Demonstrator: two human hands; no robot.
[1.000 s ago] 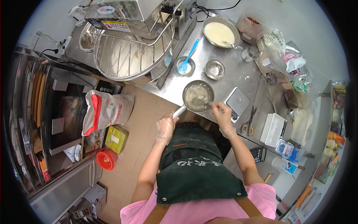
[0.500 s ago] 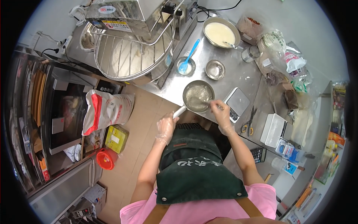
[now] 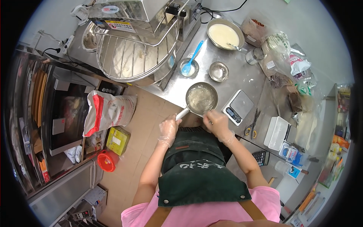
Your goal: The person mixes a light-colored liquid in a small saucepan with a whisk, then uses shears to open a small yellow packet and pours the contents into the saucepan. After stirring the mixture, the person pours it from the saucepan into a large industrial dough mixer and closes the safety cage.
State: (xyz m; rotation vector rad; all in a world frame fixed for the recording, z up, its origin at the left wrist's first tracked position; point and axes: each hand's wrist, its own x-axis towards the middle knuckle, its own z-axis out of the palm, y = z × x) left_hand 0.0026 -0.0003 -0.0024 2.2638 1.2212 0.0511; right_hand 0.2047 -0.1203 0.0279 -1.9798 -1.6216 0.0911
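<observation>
From the head camera, my gloved left hand (image 3: 168,128) gripped the handle of the small saucepan (image 3: 201,98) at the steel counter's (image 3: 242,77) edge. My gloved right hand (image 3: 216,122) was curled at its rim, contents unclear.

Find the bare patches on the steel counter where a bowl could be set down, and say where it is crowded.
Bare steel counter lies between the small empty bowl, the big batter bowl and the scale. A narrower strip runs left of the saucepan, toward the mixer. The right side is crowded with bags, scissors and tubs.
</observation>
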